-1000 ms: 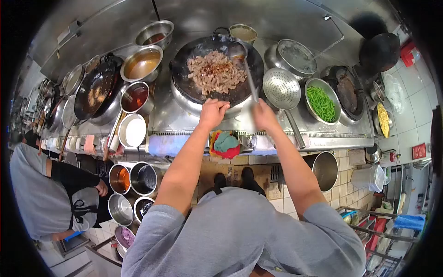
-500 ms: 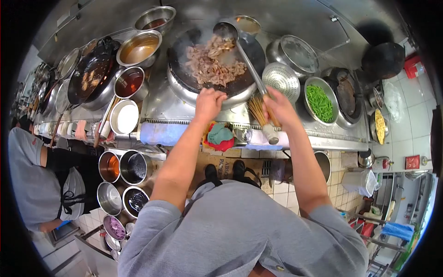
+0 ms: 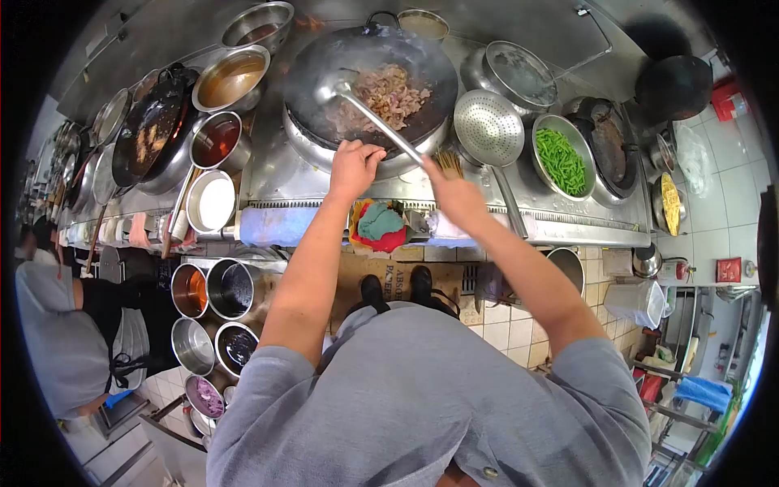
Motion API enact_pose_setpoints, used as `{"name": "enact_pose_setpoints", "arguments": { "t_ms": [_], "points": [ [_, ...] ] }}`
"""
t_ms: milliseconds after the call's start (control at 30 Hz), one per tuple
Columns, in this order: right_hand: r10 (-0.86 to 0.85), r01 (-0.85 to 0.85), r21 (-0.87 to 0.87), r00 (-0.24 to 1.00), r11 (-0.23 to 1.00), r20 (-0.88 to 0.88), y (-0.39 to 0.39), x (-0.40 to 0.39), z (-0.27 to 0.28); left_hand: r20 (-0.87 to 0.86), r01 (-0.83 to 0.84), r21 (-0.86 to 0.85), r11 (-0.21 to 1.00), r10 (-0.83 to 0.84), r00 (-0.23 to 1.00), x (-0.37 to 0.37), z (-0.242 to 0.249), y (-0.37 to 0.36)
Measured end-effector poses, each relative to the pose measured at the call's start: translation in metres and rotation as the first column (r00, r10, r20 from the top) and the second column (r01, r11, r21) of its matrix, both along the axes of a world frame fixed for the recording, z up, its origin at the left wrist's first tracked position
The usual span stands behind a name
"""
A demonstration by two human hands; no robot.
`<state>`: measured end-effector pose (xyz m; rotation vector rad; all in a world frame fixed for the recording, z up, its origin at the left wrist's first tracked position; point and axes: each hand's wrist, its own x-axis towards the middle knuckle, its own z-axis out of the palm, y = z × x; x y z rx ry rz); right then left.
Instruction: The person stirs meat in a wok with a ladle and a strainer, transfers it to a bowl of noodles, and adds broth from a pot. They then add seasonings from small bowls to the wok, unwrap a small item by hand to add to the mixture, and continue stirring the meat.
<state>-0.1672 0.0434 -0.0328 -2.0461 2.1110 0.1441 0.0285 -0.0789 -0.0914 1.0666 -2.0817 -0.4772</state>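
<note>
Sliced meat (image 3: 388,93) lies in a large dark wok (image 3: 312,61), with steam around it. My left hand (image 3: 355,169) is closed at the wok's near rim; whether it grips the rim or a handle there is hidden. My right hand (image 3: 458,199) is wrapped round the handle of a metal ladle (image 3: 377,122). The ladle's bowl is inside the wok, left of the meat. Just right of the wok rests a perforated skimmer (image 3: 488,127), its handle pointing toward me. Bamboo bristles (image 3: 449,163) show behind my right hand.
Green beans (image 3: 560,162) fill a bowl on the right. Sauce bowls (image 3: 231,79) and a white-filled container (image 3: 211,201) stand left. A second wok (image 3: 154,130) is farther left. Folded cloths (image 3: 280,226) line the front edge. A co-worker (image 3: 65,341) stands at the far left.
The wok has tilted, its far side raised, and the meat has shifted. The ladle's bowl has moved left and nearer. My right hand has moved left, and the brush handle no longer shows beside it.
</note>
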Motion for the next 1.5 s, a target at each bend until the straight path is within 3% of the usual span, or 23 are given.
{"name": "enact_pose_setpoints", "arguments": {
  "t_ms": [100,167,267,333,433,500,533,633,733,800,900,1000,1100,1200,1300,1400,1500],
  "points": [
    [-0.022,0.031,0.048,0.982,0.998,-0.187,0.024,-0.059,0.034,0.0,-0.014,-0.004,1.0,0.014,1.0,0.0,0.002,0.001],
    [-0.044,0.041,-0.022,0.983,0.999,-0.179,0.043,-0.071,0.06,-0.006,-0.015,0.005,1.0,0.015,1.0,0.0,-0.001,0.001],
    [-0.045,0.04,-0.063,0.996,0.997,-0.08,0.069,-0.079,0.096,-0.004,-0.026,-0.062,0.998,0.026,1.0,-0.001,-0.004,-0.005],
    [-0.049,0.096,-0.197,0.972,0.976,0.229,0.081,-0.078,0.116,0.064,0.007,0.021,1.0,-0.009,0.998,-0.001,-0.005,-0.008],
    [-0.089,0.115,-0.142,0.98,0.983,0.179,0.077,-0.07,0.127,0.03,0.02,0.028,0.999,-0.021,0.999,-0.004,-0.004,-0.006],
    [-0.165,0.164,0.036,0.985,0.986,0.041,0.048,-0.054,0.096,0.039,0.033,0.063,0.997,-0.036,0.999,-0.005,-0.004,-0.005],
    [-0.038,0.038,-0.02,0.999,0.999,-0.019,0.037,-0.049,0.063,0.042,0.031,0.075,0.997,-0.035,0.999,-0.004,-0.005,-0.006],
    [-0.135,0.135,0.018,0.99,0.991,0.029,0.015,0.001,0.018,0.046,0.032,0.101,0.994,-0.037,0.998,-0.001,-0.002,-0.006],
    [-0.112,0.112,0.005,0.989,0.994,0.101,0.031,0.008,0.013,0.049,0.031,0.1,0.995,-0.036,0.998,-0.002,-0.002,-0.007],
    [-0.129,0.12,0.172,0.99,0.978,0.047,0.055,-0.022,0.029,0.069,0.03,0.12,0.992,-0.038,0.997,-0.001,0.0,-0.007],
    [-0.136,0.144,0.102,0.987,0.984,-0.08,0.043,-0.057,0.038,0.076,0.031,0.097,0.995,-0.038,0.996,-0.003,-0.004,-0.008],
    [-0.158,0.157,-0.038,0.987,0.987,-0.011,-0.008,-0.042,0.012,0.074,0.042,0.091,0.995,-0.049,0.996,-0.001,-0.001,-0.008],
    [-0.139,0.143,-0.023,0.984,0.99,0.107,-0.034,0.001,-0.031,0.082,0.071,0.064,0.995,-0.076,0.994,0.0,-0.005,-0.014],
    [-0.15,0.137,0.092,0.976,0.986,0.157,0.005,0.027,-0.003,0.109,0.06,0.045,0.997,-0.064,0.992,0.003,-0.002,-0.009],
    [-0.214,0.195,0.177,0.972,0.965,0.098,0.039,-0.016,0.023,0.121,0.039,0.011,0.999,-0.04,0.992,0.001,-0.004,-0.007],
    [-0.132,0.127,0.067,0.988,0.99,0.079,0.036,-0.059,0.032,0.121,0.025,0.022,0.999,-0.028,0.992,-0.003,-0.004,-0.009],
    [-0.257,0.27,-0.082,0.956,0.959,0.14,0.0,-0.048,0.011,0.153,0.03,0.046,0.998,-0.037,0.988,-0.003,-0.001,-0.008]
  ]
}}
